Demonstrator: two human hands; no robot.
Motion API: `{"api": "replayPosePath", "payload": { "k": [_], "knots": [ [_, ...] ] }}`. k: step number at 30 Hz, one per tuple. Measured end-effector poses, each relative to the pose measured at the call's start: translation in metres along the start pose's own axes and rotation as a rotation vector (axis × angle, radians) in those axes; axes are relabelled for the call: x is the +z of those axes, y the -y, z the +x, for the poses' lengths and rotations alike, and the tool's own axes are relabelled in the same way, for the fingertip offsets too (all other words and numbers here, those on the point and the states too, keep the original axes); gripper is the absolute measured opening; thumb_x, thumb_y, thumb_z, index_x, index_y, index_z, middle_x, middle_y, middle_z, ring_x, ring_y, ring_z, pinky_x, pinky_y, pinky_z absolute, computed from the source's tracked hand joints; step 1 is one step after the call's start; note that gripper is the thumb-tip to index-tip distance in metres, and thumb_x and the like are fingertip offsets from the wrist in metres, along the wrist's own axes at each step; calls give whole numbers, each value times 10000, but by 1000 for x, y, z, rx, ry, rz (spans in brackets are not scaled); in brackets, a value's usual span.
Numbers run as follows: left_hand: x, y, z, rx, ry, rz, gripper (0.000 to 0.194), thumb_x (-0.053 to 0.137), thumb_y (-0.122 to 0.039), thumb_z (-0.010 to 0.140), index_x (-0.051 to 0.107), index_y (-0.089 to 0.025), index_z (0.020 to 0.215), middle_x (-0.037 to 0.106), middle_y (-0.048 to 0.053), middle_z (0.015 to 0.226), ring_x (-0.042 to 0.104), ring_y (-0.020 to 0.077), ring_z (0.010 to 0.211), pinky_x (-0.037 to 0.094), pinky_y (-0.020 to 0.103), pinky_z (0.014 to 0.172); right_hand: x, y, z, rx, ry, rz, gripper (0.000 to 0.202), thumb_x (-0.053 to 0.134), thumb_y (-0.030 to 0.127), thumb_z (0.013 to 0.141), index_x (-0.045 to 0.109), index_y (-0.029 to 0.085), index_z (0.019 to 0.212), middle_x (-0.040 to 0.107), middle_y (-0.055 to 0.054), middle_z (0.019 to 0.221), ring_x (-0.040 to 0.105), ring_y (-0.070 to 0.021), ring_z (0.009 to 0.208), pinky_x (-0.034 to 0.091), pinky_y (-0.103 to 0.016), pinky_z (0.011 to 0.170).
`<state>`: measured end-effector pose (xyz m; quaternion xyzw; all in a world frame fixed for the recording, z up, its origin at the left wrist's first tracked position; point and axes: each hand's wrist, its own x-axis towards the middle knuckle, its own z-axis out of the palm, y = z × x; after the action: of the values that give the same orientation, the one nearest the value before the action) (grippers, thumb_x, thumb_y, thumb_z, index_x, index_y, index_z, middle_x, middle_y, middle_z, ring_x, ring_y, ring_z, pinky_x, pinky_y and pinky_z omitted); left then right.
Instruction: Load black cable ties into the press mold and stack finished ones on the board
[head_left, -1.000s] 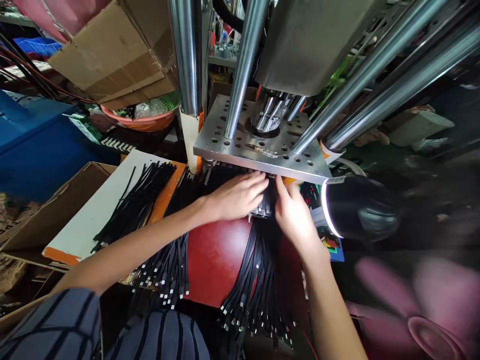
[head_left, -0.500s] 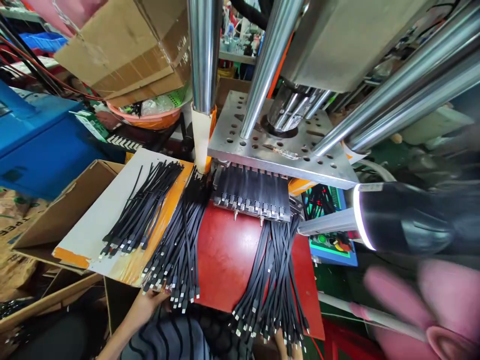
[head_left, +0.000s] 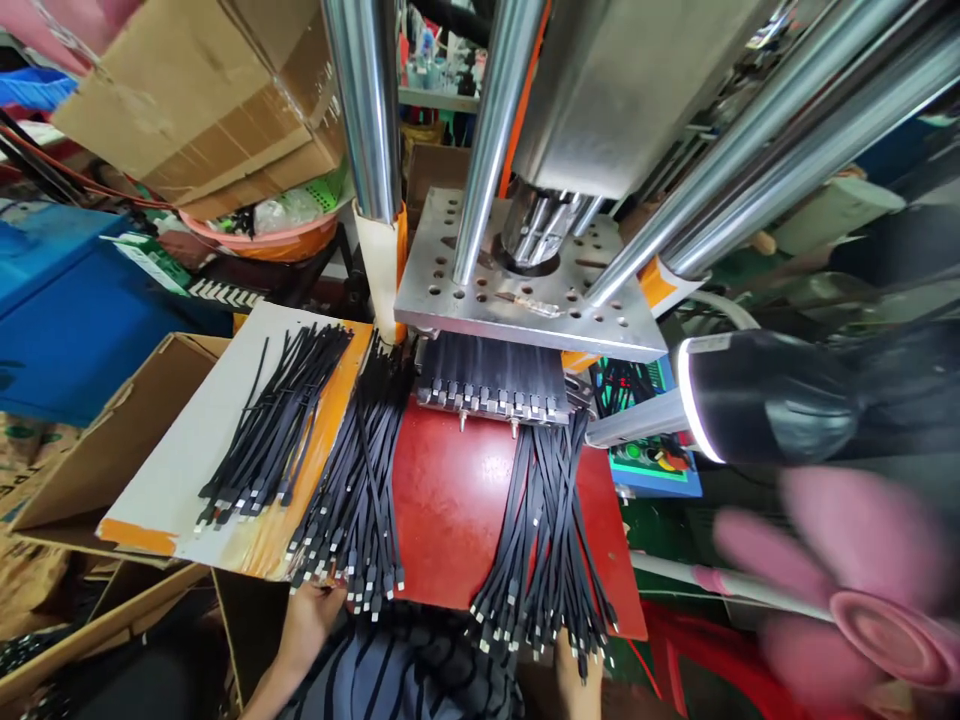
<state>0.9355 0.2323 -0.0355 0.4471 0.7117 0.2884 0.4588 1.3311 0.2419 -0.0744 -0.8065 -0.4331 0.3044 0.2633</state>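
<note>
At the lower edge of the left cable bundle (head_left: 352, 490), my left hand (head_left: 309, 615) touches the hanging plug ends. Its fingers look bent together, partly hidden by the plugs. My right hand (head_left: 576, 680) is below the right cable bundle (head_left: 551, 520), its fingers hidden behind the cable ends. These flat black USB cables have silver metal plugs and droop over the front edge of the red board (head_left: 442, 510). Between the bundles, a metal fixture (head_left: 491, 385) under the press holds a row of black cables, plugs facing me.
A steel press plate (head_left: 525, 300) on thick rods stands over the fixture. More cables (head_left: 281, 410) lie on a white board (head_left: 195, 430) at left. On the right are a black-bodied lamp (head_left: 765, 395), a blue control box (head_left: 652, 450) and a pink fan (head_left: 885, 630), its blades blurred.
The camera view has shifted, moving the press and lamp left and slightly in frame. Both hands stay near the same bundles, and more of my right hand shows. The cables in the fixture look unchanged.
</note>
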Motion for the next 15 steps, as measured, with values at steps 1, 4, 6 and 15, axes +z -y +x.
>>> {"api": "replayPosePath", "payload": {
  "k": [1,4,6,15],
  "knots": [
    [0,-1,0,-1,-8,-4,560,515,-711,851,630,-249,554,724,28,687,718,324,793,590,421,869,0,1,-1,-2,-10,7,602,517,870,657,590,275,599,748,-185,815,700,-431,978,538,-552,987],
    [3,1,1,-24,-35,-15,552,534,-721,824,620,-253,545,728,40,693,717,340,772,592,432,850,-2,4,-3,-22,-18,11,576,525,847,690,597,287,578,755,-173,793,706,-437,953,559,-560,948],
    [4,4,2,-30,-18,-20,552,518,-696,851,616,-256,532,719,37,678,717,338,762,590,434,861,-5,7,-1,-41,-19,2,554,544,822,707,618,287,584,754,-170,780,712,-438,900,574,-568,900],
    [3,27,7,0,61,-20,588,477,-738,861,641,-229,617,764,83,756,741,320,815,581,412,843,-15,76,-28,-182,61,-20,526,528,780,794,742,369,1043,671,-49,661,727,-397,764,612,-559,700]
  ]
}}
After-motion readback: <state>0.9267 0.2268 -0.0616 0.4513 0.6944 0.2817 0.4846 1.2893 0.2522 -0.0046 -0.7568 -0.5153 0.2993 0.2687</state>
